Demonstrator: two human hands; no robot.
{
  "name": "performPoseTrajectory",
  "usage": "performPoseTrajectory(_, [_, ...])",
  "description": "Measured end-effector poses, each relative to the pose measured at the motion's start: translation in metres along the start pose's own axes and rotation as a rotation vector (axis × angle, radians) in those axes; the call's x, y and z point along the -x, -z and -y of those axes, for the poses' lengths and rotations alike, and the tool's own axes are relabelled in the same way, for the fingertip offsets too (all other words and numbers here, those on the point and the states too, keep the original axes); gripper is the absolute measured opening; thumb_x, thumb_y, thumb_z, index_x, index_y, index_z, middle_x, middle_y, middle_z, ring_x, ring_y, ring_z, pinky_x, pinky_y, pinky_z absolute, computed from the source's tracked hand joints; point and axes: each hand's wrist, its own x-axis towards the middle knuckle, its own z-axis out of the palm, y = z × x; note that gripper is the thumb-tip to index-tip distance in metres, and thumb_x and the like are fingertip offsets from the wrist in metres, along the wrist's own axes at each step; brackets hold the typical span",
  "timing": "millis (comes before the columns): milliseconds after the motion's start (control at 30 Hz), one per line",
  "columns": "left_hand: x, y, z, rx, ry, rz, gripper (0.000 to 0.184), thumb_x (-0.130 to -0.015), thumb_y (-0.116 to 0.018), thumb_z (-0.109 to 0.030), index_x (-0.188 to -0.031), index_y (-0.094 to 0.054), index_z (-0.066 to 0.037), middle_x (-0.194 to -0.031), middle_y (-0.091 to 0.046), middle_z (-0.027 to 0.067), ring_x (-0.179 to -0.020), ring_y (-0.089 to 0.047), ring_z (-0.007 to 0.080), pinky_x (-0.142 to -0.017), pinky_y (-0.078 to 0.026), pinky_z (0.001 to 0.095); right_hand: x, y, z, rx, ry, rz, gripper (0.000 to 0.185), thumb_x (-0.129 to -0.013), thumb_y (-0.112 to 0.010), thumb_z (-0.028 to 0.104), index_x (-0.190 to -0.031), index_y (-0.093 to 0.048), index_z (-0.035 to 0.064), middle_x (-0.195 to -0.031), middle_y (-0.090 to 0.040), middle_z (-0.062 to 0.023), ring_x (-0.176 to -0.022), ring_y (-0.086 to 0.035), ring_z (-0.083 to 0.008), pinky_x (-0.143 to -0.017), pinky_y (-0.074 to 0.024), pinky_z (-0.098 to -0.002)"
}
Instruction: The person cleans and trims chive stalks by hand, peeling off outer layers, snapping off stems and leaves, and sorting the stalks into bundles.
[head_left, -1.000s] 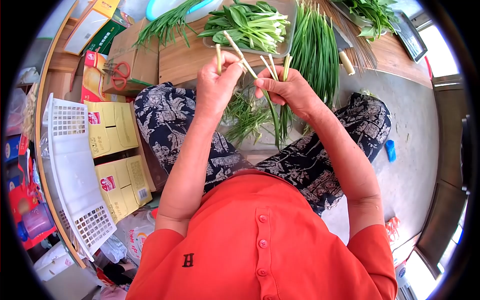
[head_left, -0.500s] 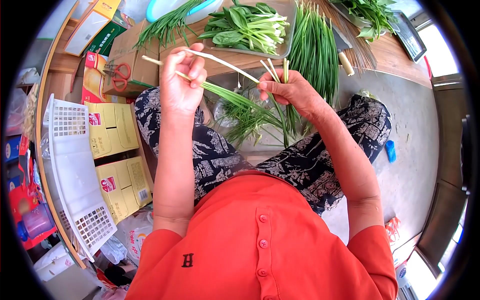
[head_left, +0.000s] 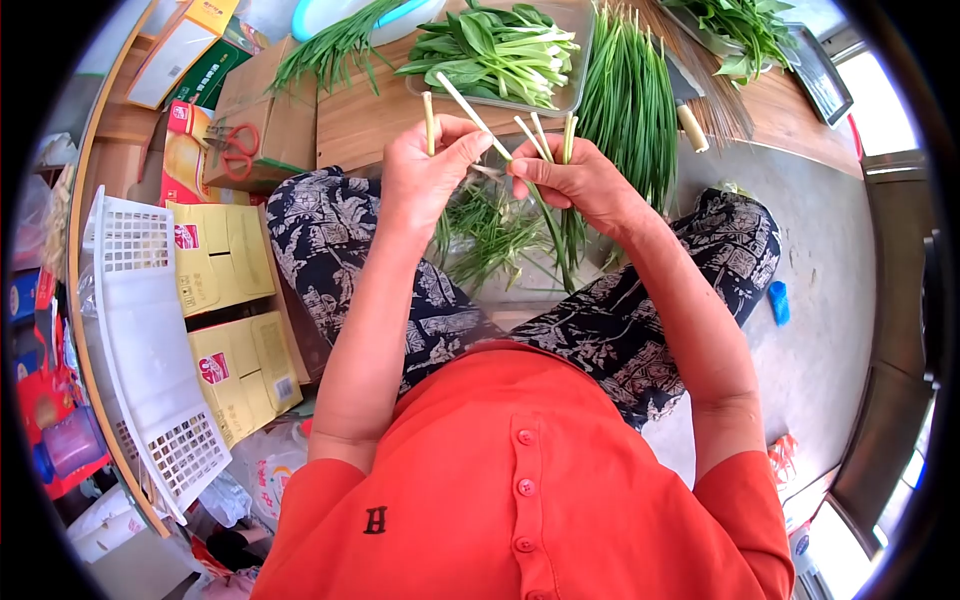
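Observation:
My left hand (head_left: 430,170) is closed on green stalks, whose pale ends stick up above the fingers. Its thumb touches a white-stemmed stalk (head_left: 462,100) that slants across to the other hand. My right hand (head_left: 575,180) pinches that stalk and holds several more green stalks (head_left: 570,240), white ends up and leaves hanging down. Below and between the hands lies a loose heap of thin green leaves (head_left: 495,235). Past the hands, leafy greens (head_left: 490,50) fill a clear tray, with a long bunch of green stalks (head_left: 630,110) to its right.
A knife handle (head_left: 692,128) points toward me on the wooden table (head_left: 360,125). Red scissors (head_left: 238,152) lie by a cardboard box (head_left: 290,115). Yellow boxes (head_left: 225,255) and a white basket (head_left: 145,330) stand at the left. A blue object (head_left: 780,302) is on the floor.
My left hand swung out to the left with its stalks, then came back beside my right hand. My right hand stayed nearly in place, holding its stalks.

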Motion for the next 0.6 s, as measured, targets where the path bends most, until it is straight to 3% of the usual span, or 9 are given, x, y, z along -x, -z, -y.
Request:
performPoseTrajectory(133, [-0.002,-0.001,0.004,-0.019,-0.073,0.007,0.012,-0.086,-0.067,-0.014,-0.090,-0.064,-0.002,-0.066,-0.049,-0.0072,-0.053,-0.037,0.0000,-0.045,-0.026,0.0163,0.000,-0.001,0.002,-0.016,-0.009,-0.001,0.014,-0.087,-0.066,0.019,-0.094,-0.061,0.0082,-0.069,-0.062,0.0003,-0.049,-0.037,-0.0020,-0.044,-0.0245,-0.0168])
performPoseTrajectory(300, [-0.002,0.002,0.003,-0.032,-0.093,0.059,0.011,-0.088,-0.064,-0.013,-0.091,-0.063,-0.002,-0.068,-0.050,-0.0059,-0.053,-0.036,0.0002,-0.046,-0.026,0.0165,0.002,0.003,0.000,-0.042,-0.002,0.068,0.014,-0.090,-0.061,0.019,-0.094,-0.063,0.0066,-0.071,-0.064,-0.0010,-0.050,-0.037,-0.0021,-0.045,-0.0259,-0.0168])
performPoseTrajectory(600, [-0.004,0.027,-0.002,0.066,-0.137,-0.162,0.007,-0.088,-0.063,-0.012,-0.090,-0.062,-0.006,-0.074,-0.055,-0.0023,-0.052,-0.041,0.0019,-0.043,-0.024,0.0172,0.005,0.005,0.001,0.003,-0.009,0.086,0.019,-0.094,-0.055,0.021,-0.093,-0.065,0.0046,-0.074,-0.065,-0.0012,-0.052,-0.039,-0.0015,-0.047,-0.0275,-0.0161])
